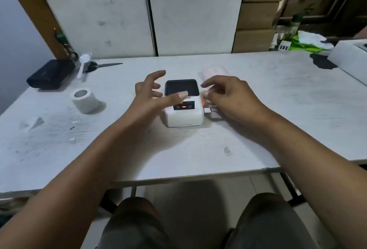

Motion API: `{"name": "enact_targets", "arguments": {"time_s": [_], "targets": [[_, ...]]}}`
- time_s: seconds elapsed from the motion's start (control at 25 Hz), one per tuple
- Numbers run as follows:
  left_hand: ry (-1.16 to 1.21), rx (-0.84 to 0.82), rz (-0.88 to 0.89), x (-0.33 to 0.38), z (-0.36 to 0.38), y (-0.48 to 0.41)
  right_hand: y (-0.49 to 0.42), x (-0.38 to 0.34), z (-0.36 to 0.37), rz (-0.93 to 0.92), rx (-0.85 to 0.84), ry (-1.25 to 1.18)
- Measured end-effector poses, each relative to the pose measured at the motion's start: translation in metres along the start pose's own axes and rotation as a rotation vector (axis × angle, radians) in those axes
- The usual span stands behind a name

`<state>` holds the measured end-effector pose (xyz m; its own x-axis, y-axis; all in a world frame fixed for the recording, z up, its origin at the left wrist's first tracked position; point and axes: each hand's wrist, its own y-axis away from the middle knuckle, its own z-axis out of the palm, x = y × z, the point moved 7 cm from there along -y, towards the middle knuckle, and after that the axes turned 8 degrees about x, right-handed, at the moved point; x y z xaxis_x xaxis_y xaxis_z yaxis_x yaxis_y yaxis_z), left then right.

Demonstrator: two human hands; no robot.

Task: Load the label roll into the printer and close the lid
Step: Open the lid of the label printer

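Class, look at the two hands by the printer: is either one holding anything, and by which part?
Nothing is held. The left hand and right hand hover open on either side of the printer.

The printer (183,106) sits mid-table (258,129); a roll (85,98) lies toward the left edge (pouch (50,74) behind it).

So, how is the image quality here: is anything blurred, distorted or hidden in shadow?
In the head view, the wide-angle lens bends the table edges and the stacked boxes. The fingers of the left hand and the right hand are motion-blurred. The label printer is fairly sharp, its red light glowing. Soft shadows lie under both arms. The far right corner is dark.
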<state>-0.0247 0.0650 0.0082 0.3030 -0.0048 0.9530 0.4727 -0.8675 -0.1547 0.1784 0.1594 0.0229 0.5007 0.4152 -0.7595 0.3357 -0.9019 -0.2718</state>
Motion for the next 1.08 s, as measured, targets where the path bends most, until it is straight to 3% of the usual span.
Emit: {"name": "enact_targets", "arguments": {"time_s": [0.12,0.28,0.44,0.88,1.08], "targets": [[-0.089,-0.194,0.007,-0.002,0.011,-0.007,-0.006,-0.001,0.006,0.080,-0.125,-0.192],[-0.099,-0.292,0.009,-0.016,0.009,-0.009,-0.006,0.004,0.007,0.193,-0.257,-0.384],[-0.104,-0.307,0.006,-0.016,0.007,-0.010,-0.012,0.010,0.008,0.160,-0.319,-0.338],[-0.084,-0.307,-0.011,-0.028,0.004,-0.019,-0.029,0.011,0.014,0.279,-0.434,-0.296],[-0.041,-0.327,-0.018,-0.032,0.005,-0.021,-0.033,0.017,0.019,0.214,-0.442,-0.223]]}}
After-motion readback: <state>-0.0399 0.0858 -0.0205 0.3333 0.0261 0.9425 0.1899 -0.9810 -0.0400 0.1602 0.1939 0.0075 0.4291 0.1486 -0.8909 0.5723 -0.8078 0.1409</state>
